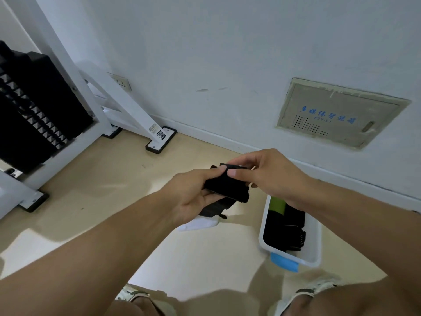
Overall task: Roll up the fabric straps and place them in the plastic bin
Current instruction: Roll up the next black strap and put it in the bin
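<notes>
Black fabric strap [227,185] (both hands)

Both hands meet above the floor [95,197], gripping a black fabric strap [227,185]: the left hand [193,197] curls under it, the right hand [264,174] pinches its far end. Near right, a white plastic bin [315,242] holds dark straps. A wall panel [339,112] sits far right.

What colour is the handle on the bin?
Blue. The plastic bin is white, and its handle shows best in the head view.
</notes>
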Tool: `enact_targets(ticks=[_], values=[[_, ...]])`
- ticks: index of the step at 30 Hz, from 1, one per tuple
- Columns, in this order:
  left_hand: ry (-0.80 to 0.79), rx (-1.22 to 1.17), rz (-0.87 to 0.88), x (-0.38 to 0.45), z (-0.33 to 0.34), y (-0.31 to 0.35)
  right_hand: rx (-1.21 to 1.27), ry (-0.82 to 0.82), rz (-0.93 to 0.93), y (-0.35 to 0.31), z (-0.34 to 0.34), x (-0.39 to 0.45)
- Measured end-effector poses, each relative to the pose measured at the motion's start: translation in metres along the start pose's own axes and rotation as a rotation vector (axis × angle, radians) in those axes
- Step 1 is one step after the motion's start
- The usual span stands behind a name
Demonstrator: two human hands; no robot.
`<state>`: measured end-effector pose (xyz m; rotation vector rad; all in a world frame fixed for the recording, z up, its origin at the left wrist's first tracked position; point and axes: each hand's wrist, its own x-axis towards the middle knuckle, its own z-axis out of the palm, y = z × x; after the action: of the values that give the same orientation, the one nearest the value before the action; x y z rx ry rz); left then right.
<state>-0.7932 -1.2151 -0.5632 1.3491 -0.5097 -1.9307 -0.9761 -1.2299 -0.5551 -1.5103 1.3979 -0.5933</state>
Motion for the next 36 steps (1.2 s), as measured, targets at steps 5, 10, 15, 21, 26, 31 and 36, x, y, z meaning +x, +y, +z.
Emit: enact_targets(ticks=[5,10,15,21,26,31,36], values=[[0.071,-0.016,0.015,0.003,-0.001,-0.003,-0.273,0.135,-0.101,-0.001,0.004,-0.001],[0.104,-0.090,-0.005,0.004,-0.003,-0.001,-0.793,-0.028,-0.212,-0.015,0.011,-0.014],[0.089,-0.134,-0.032,-0.003,-0.002,0.002,-0.840,0.007,-0.340,-0.011,0.016,-0.013],[0.045,-0.238,-0.081,-0.006,-0.003,0.006,-0.841,-0.048,-0.365,-0.007,0.010,-0.007],[0.005,-0.207,-0.167,-0.012,-0.003,0.008,-0.726,-0.059,-0.305,-0.001,0.009,-0.002],[0.118,0.374,-0.038,-0.007,-0.014,0.011,-0.359,-0.059,-0.120,0.003,-0.009,0.008],[0.034,0.639,0.284,-0.004,-0.020,0.017,-0.022,-0.160,0.004,0.000,-0.024,0.009]])
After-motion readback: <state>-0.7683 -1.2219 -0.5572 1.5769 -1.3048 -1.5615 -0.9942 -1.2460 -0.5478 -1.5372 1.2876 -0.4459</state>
